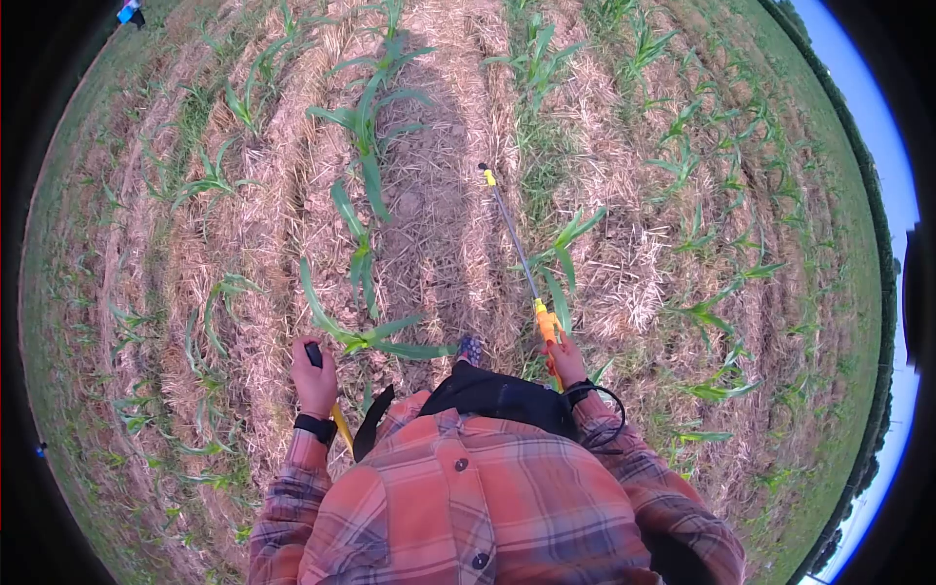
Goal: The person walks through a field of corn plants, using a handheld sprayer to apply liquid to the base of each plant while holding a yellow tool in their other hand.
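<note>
My right hand [565, 359] is closed around the orange handle of a spray wand [547, 322]. From there its thin grey tube [516, 240] runs forward and slightly left to a yellow nozzle [489, 177] with a black tip, above the straw. My left hand [314, 384] grips the black-ended pump lever [313, 354], whose yellow shaft [342, 427] shows behind the wrist. A corn plant [357, 338] grows just right of that hand; another corn plant [564, 246] stands beside the tube. The sprayer's tank is out of view.
Rows of young corn [367, 125] run ahead and to both sides, with dry straw [629, 292] and grass between them. A shoe [471, 349] shows below my body. A black cable [614, 419] loops by my right wrist. Far off at upper left is another person [134, 14].
</note>
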The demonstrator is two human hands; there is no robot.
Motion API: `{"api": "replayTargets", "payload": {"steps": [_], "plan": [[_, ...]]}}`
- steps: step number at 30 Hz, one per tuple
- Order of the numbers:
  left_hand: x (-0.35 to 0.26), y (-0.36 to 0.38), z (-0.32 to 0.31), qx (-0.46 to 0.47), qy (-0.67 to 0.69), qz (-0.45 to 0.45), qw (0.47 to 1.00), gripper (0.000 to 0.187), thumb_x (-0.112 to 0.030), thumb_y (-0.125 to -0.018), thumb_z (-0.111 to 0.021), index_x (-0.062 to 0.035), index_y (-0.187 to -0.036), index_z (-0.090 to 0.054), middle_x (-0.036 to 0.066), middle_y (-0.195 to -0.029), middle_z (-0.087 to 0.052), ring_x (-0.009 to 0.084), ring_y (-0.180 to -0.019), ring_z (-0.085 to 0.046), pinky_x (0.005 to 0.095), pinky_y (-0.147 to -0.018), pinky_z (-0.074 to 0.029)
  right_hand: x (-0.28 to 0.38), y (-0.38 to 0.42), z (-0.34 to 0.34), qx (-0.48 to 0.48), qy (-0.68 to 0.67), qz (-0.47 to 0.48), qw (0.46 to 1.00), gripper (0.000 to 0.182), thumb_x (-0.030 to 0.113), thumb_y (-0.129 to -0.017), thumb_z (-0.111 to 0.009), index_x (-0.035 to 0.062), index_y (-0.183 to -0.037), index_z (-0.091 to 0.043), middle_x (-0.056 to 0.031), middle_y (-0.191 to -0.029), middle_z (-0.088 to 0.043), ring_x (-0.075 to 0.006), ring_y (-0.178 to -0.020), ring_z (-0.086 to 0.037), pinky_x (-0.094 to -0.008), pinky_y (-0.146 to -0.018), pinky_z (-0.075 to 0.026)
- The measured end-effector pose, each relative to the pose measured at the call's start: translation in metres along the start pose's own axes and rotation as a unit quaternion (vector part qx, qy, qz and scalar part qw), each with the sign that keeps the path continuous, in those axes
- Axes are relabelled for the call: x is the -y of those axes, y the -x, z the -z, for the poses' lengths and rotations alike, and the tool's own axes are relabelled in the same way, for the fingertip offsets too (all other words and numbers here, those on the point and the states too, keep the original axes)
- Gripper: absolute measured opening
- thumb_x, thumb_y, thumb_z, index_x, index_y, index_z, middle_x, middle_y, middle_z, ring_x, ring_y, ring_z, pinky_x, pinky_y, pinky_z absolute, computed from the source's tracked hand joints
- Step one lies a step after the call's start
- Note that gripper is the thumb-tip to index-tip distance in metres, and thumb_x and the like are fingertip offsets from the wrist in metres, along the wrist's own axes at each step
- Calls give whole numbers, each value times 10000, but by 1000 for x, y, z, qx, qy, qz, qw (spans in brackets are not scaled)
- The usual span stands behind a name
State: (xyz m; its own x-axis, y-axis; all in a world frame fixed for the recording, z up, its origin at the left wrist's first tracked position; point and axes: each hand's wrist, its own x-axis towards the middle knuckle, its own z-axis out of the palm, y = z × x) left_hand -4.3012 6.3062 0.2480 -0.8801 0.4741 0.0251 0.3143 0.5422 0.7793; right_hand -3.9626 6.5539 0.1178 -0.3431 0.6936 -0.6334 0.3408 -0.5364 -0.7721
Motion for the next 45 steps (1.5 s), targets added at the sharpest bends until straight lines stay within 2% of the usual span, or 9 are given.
{"api": "replayTargets", "payload": {"steps": [7, 9, 11, 15, 19, 27, 29, 36, 45], "plan": [[-26, -24, -32, 13, -9, -25, 1000, 178, -34, -736, -528, -54, -900, -459, 65, -662, -454, 156, -560, -435, 289, -526, -374, 13, -19, 25, -22, -39, 2, 999, 501, 184, -831, -497, 43, -1262, -283, -9, -639, -515, -67, -394, -419, -202, -327, -321], [-27, -32, -43, 12, -6, -46, 999, 170, -24, -741, -525, -58, -894, -462, 53, -661, -444, 140, -556, -415, 283, -516, -362, 16, -23, 32, -31, -45, -19, 998, 418, 193, -832, -489, 115, -1219, -350, -8, -694, -504, -65, -424, -415, -192, -346, -320], [-20, -42, -54, 47, 14, 9, 999, 192, -44, -731, -532, -51, -910, -463, 95, -723, -499, 200, -629, -489, 304, -602, -401, 20, -26, 38, -33, -47, -33, 998, 435, 178, -814, -482, 112, -1223, -347, -8, -697, -498, -66, -426, -414, -194, -346, -321], [-44, -54, -66, 45, 0, -36, 998, 183, -42, -732, -534, -46, -901, -465, 96, -746, -498, 199, -652, -488, 299, -621, -401, 28, -34, 45, -36, -63, -44, 996, 473, 141, -764, -454, 101, -1222, -344, -11, -697, -482, -72, -429, -416, -201, -345, -325], [-39, -67, -68, 60, 32, 13, 998, 175, -44, -734, -533, -46, -897, -466, 92, -734, -496, 197, -642, -487, 300, -611, -400, 38, -41, 45, -44, -56, -47, 996, 456, 144, -770, -449, 105, -1213, -352, -14, -690, -476, -73, -424, -413, -203, -342, -326], [-37, -130, -73, 73, 6, 61, 995, 165, -54, -737, -540, -54, -884, -464, 84, -667, -470, 181, -584, -466, 303, -550, -381, 73, -84, 21, -29, -14, -58, 998, 293, 212, -838, -471, 112, -1106, -409, -2, -665, -476, -79, -418, -411, -202, -337, -327], [-41, -154, -76, 45, 7, -26, 999, 170, -65, -741, -543, -59, -890, -464, 72, -641, -456, 175, -551, -448, 296, -520, -371, 93, -98, 8, -19, -32, -70, 997, 292, 215, -840, -471, 119, -1109, -409, -2, -662, -475, -81, -419, -411, -202, -337, -325], [-25, -208, -60, 42, 58, 59, 996, 169, -79, -749, -533, -66, -901, -461, 55, -603, -430, 146, -522, -425, 286, -494, -360, 143, -140, -32, 4, -2, -70, 998, 344, 208, -848, -464, 139, -1175, -384, -8, -663, -466, -84, -428, -405, -200, -348, -318], [-27, -247, -53, -7, 21, 26, 999, 164, -77, -748, -531, -66, -895, -460, 62, -600, -440, 160, -511, -425, 295, -492, -360, 182, -186, -74, 38, 0, -101, 994, 347, 196, -850, -459, 130, -1182, -381, -5, -672, -462, -78, -448, -406, -194, -360, -320]]}}
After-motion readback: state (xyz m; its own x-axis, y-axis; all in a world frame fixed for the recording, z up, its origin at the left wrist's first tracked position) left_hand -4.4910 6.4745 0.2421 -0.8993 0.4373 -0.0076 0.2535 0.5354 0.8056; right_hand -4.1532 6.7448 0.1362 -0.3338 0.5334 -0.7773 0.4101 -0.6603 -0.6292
